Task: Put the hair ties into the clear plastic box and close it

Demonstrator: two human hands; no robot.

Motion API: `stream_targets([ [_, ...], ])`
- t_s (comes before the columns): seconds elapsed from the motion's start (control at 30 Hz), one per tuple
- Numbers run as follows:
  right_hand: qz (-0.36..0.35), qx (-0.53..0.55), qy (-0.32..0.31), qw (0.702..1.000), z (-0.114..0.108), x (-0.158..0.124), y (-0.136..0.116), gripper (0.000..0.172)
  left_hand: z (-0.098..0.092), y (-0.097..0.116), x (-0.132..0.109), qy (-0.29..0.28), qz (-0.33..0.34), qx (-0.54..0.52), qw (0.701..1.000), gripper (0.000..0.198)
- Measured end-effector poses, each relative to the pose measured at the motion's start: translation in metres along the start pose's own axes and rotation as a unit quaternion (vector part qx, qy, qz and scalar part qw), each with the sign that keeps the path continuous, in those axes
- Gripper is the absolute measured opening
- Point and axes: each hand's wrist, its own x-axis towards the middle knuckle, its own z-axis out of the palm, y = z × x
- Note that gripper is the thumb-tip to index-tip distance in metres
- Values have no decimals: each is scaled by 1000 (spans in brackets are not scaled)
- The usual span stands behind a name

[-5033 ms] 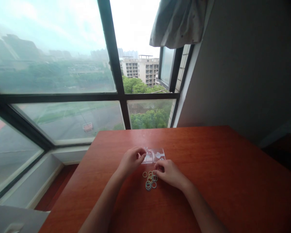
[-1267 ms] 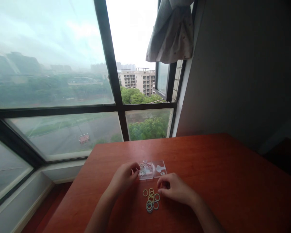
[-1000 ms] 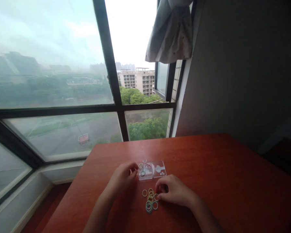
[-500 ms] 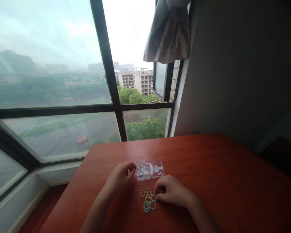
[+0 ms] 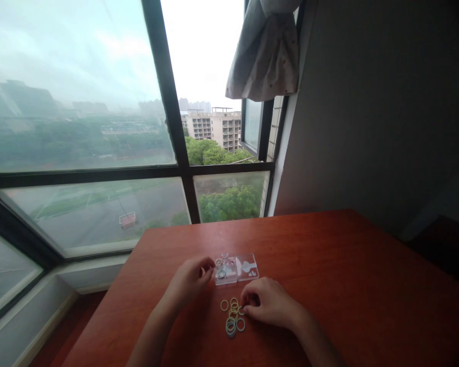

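A clear plastic box (image 5: pixel 226 282) lies open, its transparent lid (image 5: pixel 253 276) flat at right and printed with a pale motif (its finer details too small to make out). A greenish ring (image 5: pixel 222 277) rests in the near part of the box, with other small rings, some pinkish, farther back. On the near side, a loose cluster of thin rings (image 5: pixel 233 319) lies flat and overlapping, yellowish at the far end, blue-green nearest. One yellowish ring (image 5: pixel 224 310) lies apart at left; at right, another is partly hidden.
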Motion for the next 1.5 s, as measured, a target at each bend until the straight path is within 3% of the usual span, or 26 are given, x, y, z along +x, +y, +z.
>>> stream_targets([
  [1.0,-11,-46,15,999,3,1,2,13,0,12,-2,-9,9,15,1000,17],
  [1.23,-22,-41,-18,999,0,0,3,12,1,12,-3,-10,14,18,1000,18],
  [1.4,-26,-46,2,999,0,1,1,10,1,16,-3,-10,9,19,1000,16],
  [1.5,-18,-27,44,999,3,4,1,8,1,22,-2,-18,19,-1,1000,15],
])
